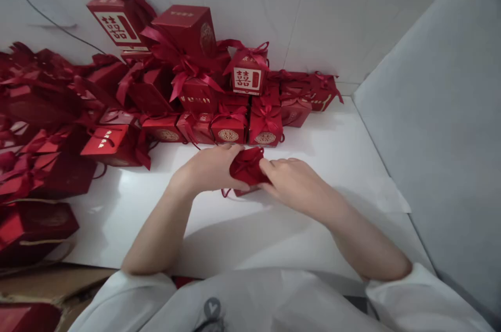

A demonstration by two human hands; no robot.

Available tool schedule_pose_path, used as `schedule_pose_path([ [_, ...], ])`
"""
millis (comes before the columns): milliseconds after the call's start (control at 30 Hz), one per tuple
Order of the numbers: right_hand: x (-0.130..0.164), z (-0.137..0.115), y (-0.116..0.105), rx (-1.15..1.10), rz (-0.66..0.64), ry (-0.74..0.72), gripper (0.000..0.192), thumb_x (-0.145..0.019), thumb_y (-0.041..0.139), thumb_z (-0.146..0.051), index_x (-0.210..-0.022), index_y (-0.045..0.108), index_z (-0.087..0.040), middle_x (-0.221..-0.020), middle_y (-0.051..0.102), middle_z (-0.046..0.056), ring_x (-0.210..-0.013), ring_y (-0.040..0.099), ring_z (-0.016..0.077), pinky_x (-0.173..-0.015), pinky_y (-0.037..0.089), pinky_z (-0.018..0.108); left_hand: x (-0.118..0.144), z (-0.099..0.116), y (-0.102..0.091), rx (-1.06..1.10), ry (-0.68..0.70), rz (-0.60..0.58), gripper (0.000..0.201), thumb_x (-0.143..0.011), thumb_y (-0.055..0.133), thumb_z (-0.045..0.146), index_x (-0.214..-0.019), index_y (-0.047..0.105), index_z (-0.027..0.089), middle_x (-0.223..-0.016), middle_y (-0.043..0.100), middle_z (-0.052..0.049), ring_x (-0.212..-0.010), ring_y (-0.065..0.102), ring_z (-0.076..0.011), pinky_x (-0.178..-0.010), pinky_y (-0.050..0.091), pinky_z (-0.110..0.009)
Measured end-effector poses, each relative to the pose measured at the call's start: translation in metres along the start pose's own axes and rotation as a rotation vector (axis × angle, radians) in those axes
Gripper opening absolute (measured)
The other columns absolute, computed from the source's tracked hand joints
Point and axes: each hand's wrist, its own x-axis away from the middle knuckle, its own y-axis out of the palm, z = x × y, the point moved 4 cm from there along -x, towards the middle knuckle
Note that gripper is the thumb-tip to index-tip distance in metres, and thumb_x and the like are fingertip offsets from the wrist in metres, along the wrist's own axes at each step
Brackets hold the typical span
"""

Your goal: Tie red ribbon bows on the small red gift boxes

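Note:
A small red gift box point(247, 166) stands on the white table between my two hands, with its top facing me. My left hand point(214, 167) curls round its left side, the thumb near the front edge and the fingers along the back. From the right, my right hand point(287, 179) pinches the box's upper edge with thumb and fingers. A thin red cord loop point(226, 192) pokes out below my left hand. The fingers hide part of the box's sides, and whether its ribbon is tied cannot be made out.
Several red gift boxes with ribbons, such as one with white lettering point(111, 145), are piled along the wall and the left side. The white table point(242, 238) meets a pale panel point(442, 113) at right. A cardboard box point(78, 290) is at lower left.

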Motion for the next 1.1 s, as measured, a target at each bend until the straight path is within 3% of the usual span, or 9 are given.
schedule_pose_path([
  [133, 0.003, 0.023, -0.002, 0.060, 0.019, 0.085, 0.016, -0.091, 0.047, -0.003, -0.097, 0.059, -0.013, -0.077, 0.069, 0.006, -0.068, 0.067, 0.0225, -0.056, 0.032, 0.032, -0.004, -0.007, -0.004, -0.019, -0.014, 0.124, 0.075, -0.075, 0.061, 0.067, -0.132, 0.051, 0.019, -0.125, 0.061, -0.016, -0.106, 0.064, -0.0352, -0.084, 0.050, -0.043],
  [200, 0.005, 0.025, -0.004, 0.070, 0.073, 0.111, 0.018, -0.091, 0.046, -0.003, -0.098, 0.059, -0.012, -0.080, 0.068, 0.008, -0.073, 0.066, 0.0239, -0.061, 0.036, 0.033, -0.005, -0.012, -0.011, 0.049, 0.052, 0.190, 0.059, -0.088, 0.049, 0.061, -0.130, 0.054, 0.020, -0.127, 0.061, -0.013, -0.111, 0.062, -0.0306, -0.091, 0.049, -0.042],
  [333, 0.009, 0.003, -0.008, -0.040, 0.133, -0.056, 0.014, -0.098, 0.048, -0.016, -0.102, 0.061, -0.013, -0.093, 0.067, 0.008, -0.085, 0.065, 0.0237, -0.072, 0.041, 0.034, -0.006, -0.019, -0.027, 0.161, 0.241, 0.286, 0.031, -0.096, 0.042, 0.032, -0.116, 0.064, 0.022, -0.118, 0.065, -0.006, -0.109, 0.061, -0.0201, -0.094, 0.048, -0.034],
  [467, 0.007, -0.028, 0.002, -0.183, 0.152, -0.280, 0.036, -0.103, 0.044, -0.032, -0.137, 0.046, -0.022, -0.096, 0.068, 0.004, -0.075, 0.063, 0.0188, -0.064, 0.039, 0.029, -0.011, -0.020, -0.026, 0.186, 0.388, 0.246, 0.025, -0.091, 0.053, 0.023, -0.110, 0.070, 0.025, -0.118, 0.063, -0.004, -0.107, 0.060, -0.0167, -0.096, 0.047, -0.029],
  [600, -0.006, -0.039, 0.027, -0.073, 0.243, -0.271, 0.046, -0.102, 0.037, -0.019, -0.147, 0.034, -0.023, -0.078, 0.066, 0.002, -0.060, 0.057, 0.0168, -0.056, 0.032, 0.029, -0.022, -0.020, -0.014, 0.177, 0.392, 0.166, 0.023, -0.090, 0.056, 0.025, -0.104, 0.074, 0.027, -0.107, 0.062, -0.004, -0.095, 0.061, -0.0155, -0.084, 0.048, -0.027],
  [700, -0.017, -0.038, 0.043, -0.008, 0.349, -0.241, 0.047, -0.095, 0.042, -0.008, -0.141, 0.043, -0.019, -0.071, 0.063, 0.001, -0.056, 0.056, 0.0163, -0.055, 0.030, 0.031, -0.028, -0.020, -0.010, 0.179, 0.365, 0.171, 0.023, -0.090, 0.055, 0.023, -0.101, 0.075, 0.026, -0.095, 0.063, -0.003, -0.083, 0.061, -0.0139, -0.075, 0.047, -0.025],
  [800, -0.022, -0.035, 0.048, -0.047, 0.427, -0.209, 0.028, -0.092, 0.045, -0.006, -0.112, 0.061, -0.017, -0.071, 0.064, 0.001, -0.062, 0.058, 0.0164, -0.059, 0.032, 0.032, -0.028, -0.022, -0.009, 0.201, 0.377, 0.166, 0.024, -0.091, 0.053, 0.022, -0.101, 0.075, 0.025, -0.092, 0.065, -0.002, -0.081, 0.061, -0.0136, -0.074, 0.046, -0.024],
  [867, -0.022, -0.032, 0.045, -0.101, 0.438, -0.201, 0.021, -0.091, 0.045, -0.005, -0.095, 0.062, -0.017, -0.073, 0.065, 0.001, -0.065, 0.059, 0.0162, -0.062, 0.034, 0.032, -0.027, -0.025, -0.010, 0.216, 0.376, 0.176, 0.023, -0.091, 0.054, 0.021, -0.102, 0.074, 0.025, -0.095, 0.067, -0.002, -0.084, 0.062, -0.0141, -0.076, 0.046, -0.024],
  [1100, -0.015, -0.025, 0.020, -0.245, 0.450, -0.240, 0.017, -0.098, 0.047, -0.019, -0.095, 0.064, -0.015, -0.086, 0.068, 0.004, -0.077, 0.060, 0.0178, -0.074, 0.044, 0.032, -0.028, -0.030, -0.012, 0.187, 0.321, 0.189, 0.018, -0.087, 0.058, 0.021, -0.098, 0.073, 0.022, -0.097, 0.069, -0.003, -0.087, 0.063, -0.0156, -0.078, 0.047, -0.026],
])
